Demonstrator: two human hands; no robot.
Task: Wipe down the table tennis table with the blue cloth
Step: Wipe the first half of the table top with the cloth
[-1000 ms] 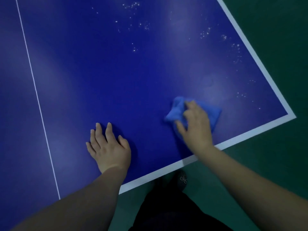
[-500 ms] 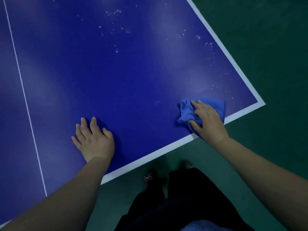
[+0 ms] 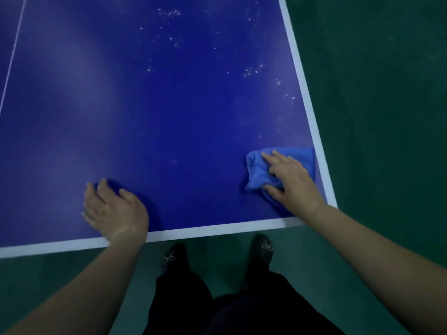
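Observation:
The dark blue table tennis table [image 3: 169, 112] with white border lines fills the upper view. A crumpled light blue cloth [image 3: 258, 170] lies at the table's near right corner. My right hand [image 3: 290, 180] presses on the cloth with fingers spread, thumb against its near side. My left hand [image 3: 113, 209] rests flat on the table near the front edge, fingers straight. White specks [image 3: 251, 71] dot the surface farther back and along the right side.
Green floor [image 3: 375, 117] surrounds the table on the right and front. My dark trousers and black shoes [image 3: 263, 247] stand just below the table's front edge. A thin white centre line [image 3: 12, 54] runs at the far left.
My right hand has slid the cloth rightward along the front edge into the near right corner. My left hand stayed on the table near the front edge.

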